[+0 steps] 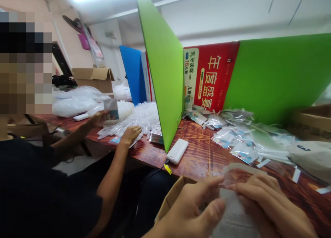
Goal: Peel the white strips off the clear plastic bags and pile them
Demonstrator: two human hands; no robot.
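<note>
One clear pouch (234, 182), left hand (191, 210), right hand (271, 207) pinching

A divider (162, 69) stood upright on the table (201, 155) – a power bank (177, 150) lay just right of its base, packets (240, 138) farther right, a co-worker's hands (130, 134) left – a carton (172, 196) below the table's near edge
</note>
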